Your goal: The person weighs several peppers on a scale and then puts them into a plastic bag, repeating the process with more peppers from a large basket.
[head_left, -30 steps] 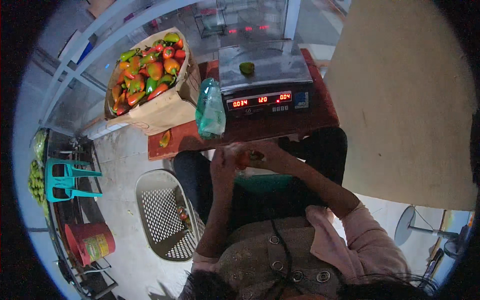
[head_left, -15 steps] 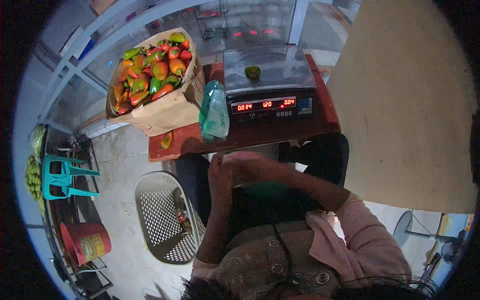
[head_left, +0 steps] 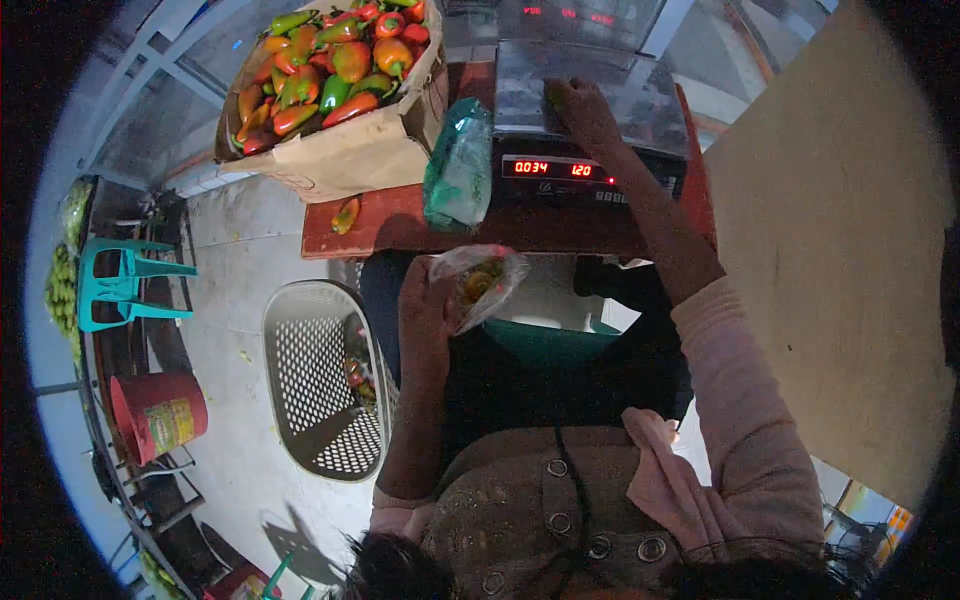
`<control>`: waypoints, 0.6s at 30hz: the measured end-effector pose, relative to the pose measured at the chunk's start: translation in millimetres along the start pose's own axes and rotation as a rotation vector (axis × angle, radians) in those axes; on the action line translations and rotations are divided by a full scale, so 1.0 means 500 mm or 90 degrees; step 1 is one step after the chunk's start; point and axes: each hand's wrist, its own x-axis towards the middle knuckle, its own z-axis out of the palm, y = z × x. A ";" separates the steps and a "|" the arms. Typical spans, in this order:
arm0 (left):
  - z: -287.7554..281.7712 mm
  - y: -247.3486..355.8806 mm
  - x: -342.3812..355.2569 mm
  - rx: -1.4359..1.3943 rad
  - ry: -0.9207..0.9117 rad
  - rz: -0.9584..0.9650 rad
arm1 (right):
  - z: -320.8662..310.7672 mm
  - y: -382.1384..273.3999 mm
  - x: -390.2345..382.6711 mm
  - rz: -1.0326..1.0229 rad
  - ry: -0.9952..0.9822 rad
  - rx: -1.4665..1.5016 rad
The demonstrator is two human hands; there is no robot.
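Observation:
My right hand [head_left: 588,115] reaches over the clear platform of a black digital weighing scale [head_left: 535,187]. Its fingers close around a small dark green lump [head_left: 556,97], perhaps a pepper; they partly cover it. Above my lap, my left hand [head_left: 425,295] grips a clear plastic bag [head_left: 510,268] by its left side. Inside that bag shows a yellowish-green pepper [head_left: 480,284], with some red near it. A green translucent plastic bag [head_left: 460,165] stands against the scale's left side, near neither hand's grasp.
A carton [head_left: 350,160] heaped with red, orange and green peppers stands on the red-brown table [head_left: 400,213]; one loose pepper [head_left: 346,215] lies at its front edge. A perforated plastic basket [head_left: 320,400] rests on the floor, left of my legs. A tan board [head_left: 840,230] rises at right.
My right hand has left my left hand and reached forward to the lump on the scale. The clear bag in my left hand now shows plainly. The view has shifted, with the table higher.

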 end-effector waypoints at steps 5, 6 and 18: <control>0.012 0.015 -0.004 -0.035 0.034 -0.006 | -0.010 -0.025 -0.052 0.007 0.055 0.298; 0.005 0.008 0.001 -0.006 0.005 -0.020 | -0.011 -0.040 -0.078 0.047 0.000 0.505; 0.039 -0.033 -0.004 0.290 -0.143 0.311 | -0.129 -0.311 -0.348 0.036 -0.236 0.508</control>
